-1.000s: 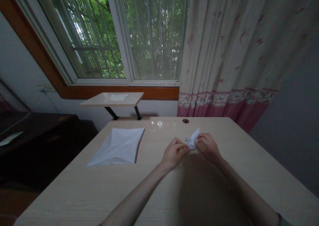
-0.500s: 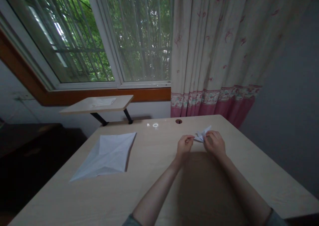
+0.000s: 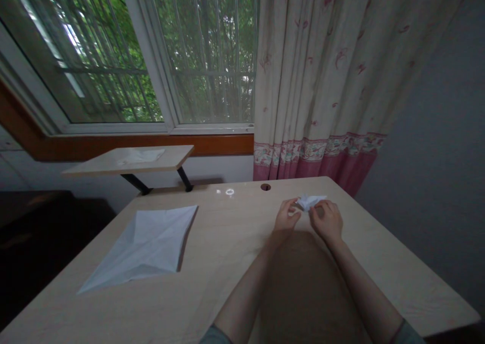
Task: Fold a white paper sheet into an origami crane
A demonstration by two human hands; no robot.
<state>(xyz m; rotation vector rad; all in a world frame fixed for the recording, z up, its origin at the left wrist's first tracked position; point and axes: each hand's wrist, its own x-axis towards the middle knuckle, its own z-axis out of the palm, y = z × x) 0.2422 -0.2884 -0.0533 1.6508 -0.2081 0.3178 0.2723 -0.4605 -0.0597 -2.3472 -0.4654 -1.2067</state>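
Observation:
A small folded white paper piece (image 3: pixel 310 201) rests low over the far right part of the pale wooden table (image 3: pixel 212 283). My left hand (image 3: pixel 287 216) pinches its left end with closed fingers. At its right side, my right hand (image 3: pixel 326 219) has curled fingers on the paper. Both forearms reach out from the bottom edge of the view. A large creased white sheet (image 3: pixel 146 244) lies flat on the table's left half, well away from both hands.
A cable hole (image 3: pixel 265 187) sits near the table's far edge. Behind it a small raised shelf (image 3: pixel 129 159) on black legs holds a pale sheet. A barred window (image 3: pixel 151 56) and a flowered curtain (image 3: pixel 322 81) fill the back. Dark furniture (image 3: pixel 41 233) stands at left.
Both hands have kept their hold on the small paper piece while turning it; its point now lies flatter and points right. The view has swung to the left and the hands sit further right.

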